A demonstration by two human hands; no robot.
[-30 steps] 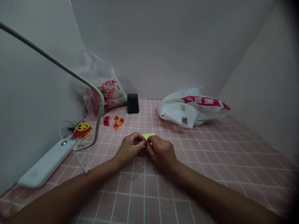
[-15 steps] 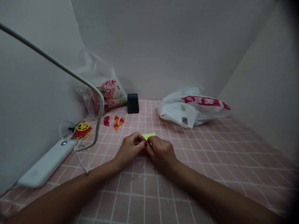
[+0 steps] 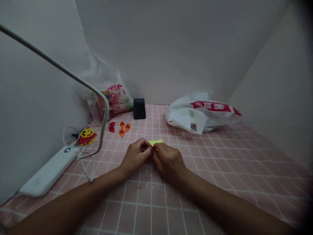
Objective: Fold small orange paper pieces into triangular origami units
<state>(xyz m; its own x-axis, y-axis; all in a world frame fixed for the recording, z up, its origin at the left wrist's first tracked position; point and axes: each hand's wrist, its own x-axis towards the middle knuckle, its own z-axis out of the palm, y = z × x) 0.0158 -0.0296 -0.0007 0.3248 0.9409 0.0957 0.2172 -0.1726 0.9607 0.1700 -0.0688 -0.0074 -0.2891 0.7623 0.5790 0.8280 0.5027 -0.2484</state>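
The left hand [image 3: 137, 154] and the right hand [image 3: 170, 161] meet at their fingertips near the middle of the worktop [image 3: 137, 213], and the grip of each is narrow, thumb and forefinger pinched on a small red piece [image 3: 153, 148]. Only a sliver of that piece shows between the fingers; its shape is hidden. Just beyond the fingertips is a yellow-green paper [image 3: 156, 142], partly covered by the hands — whether either hand touches it, I cannot tell.

Farther out, ahead of the left hand, three orange folded pieces [image 3: 121, 133] lie close together, with a dark red folded piece [image 3: 111, 127] just to their left. Beyond them a black phone [image 3: 139, 109] lies beside a clear bag [image 3: 119, 101] with red print. A white bag [image 3: 184, 117] with a red band slumps on the right side, well apart from the hands.

At the far left, yellow and red cutouts [image 3: 87, 133] are stacked near a white power bank [image 3: 50, 170], and a pale cable [image 3: 84, 82] loops beside them.
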